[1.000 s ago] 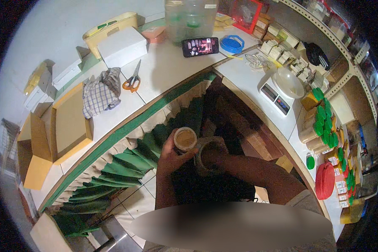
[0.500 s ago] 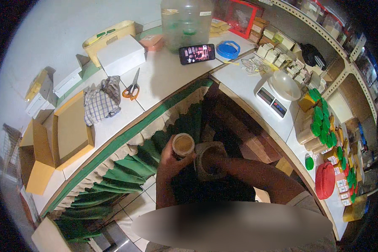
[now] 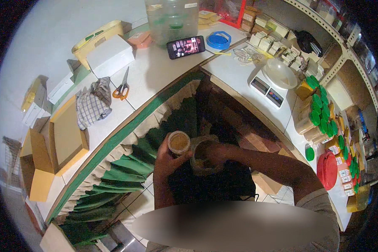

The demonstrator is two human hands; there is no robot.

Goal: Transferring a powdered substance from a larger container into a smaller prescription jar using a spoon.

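My left hand [image 3: 166, 159] is wrapped round an open clear jar [image 3: 179, 142] that holds tan powder up near its rim. Right beside the jar, lower and a little to the right, is a larger open see-through container [image 3: 203, 169] near my lap. My right hand [image 3: 215, 153] reaches down into it; its fingers are in shadow, so whether they grip anything is hidden. A loose green lid [image 3: 309, 153] lies on the right-hand counter, by several green-lidded jars [image 3: 321, 110] of brownish powder.
A digital scale [image 3: 268, 90] with a clear bowl stands on the right counter, near a red round lid [image 3: 326, 170]. On the left counter lie scissors [image 3: 122, 89], a checked cloth [image 3: 94, 105] and an open cardboard box [image 3: 69, 134]. A phone [image 3: 186, 47] leans against a big clear jar [image 3: 172, 23].
The whole view has shifted slightly, with the counters sliding left in the picture. My left hand still holds the jar, and my right hand stays inside the larger container.
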